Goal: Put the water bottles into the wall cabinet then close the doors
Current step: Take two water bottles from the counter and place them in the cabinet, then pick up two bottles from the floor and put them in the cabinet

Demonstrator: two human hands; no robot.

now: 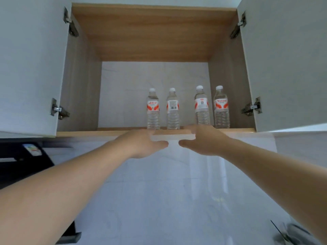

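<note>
Several clear water bottles with white caps and red-and-white labels stand upright in a row on the floor of the open wall cabinet (109,133), from the leftmost bottle (153,110) to the rightmost bottle (221,108). The left door (30,68) and the right door (286,64) both stand wide open. My left hand (141,144) and my right hand (205,141) are raised side by side just below the cabinet's front edge, under the bottles. Their fingers are blurred and hold nothing; thumbs point toward each other.
A pale tiled wall (168,191) runs below the cabinet. A black range hood (23,160) hangs at the lower left. Metal hinges (59,109) stick out at the door edges. A blurred grey object (293,234) sits at the bottom right.
</note>
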